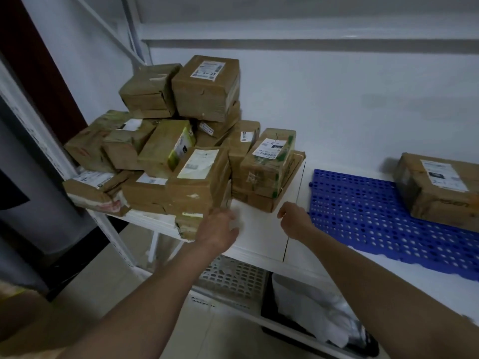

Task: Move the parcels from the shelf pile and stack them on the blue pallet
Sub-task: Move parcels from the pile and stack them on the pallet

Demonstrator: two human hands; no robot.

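Many taped brown parcels (181, 141) piled, left hand (220, 226) fingers relaxed, right hand (294, 216) fingers curled, empty

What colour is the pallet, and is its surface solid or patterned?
Blue, with a grid of small holes across the pallet; shows best in the head view.

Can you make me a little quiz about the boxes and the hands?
1. True or false: the blue pallet has one parcel on it.
2. Which hand is nearest the parcel pile? A) left hand B) right hand
3. Fill in: the pile sits on the pallet's ____ side.

Key: 1 true; 2 A; 3 left.
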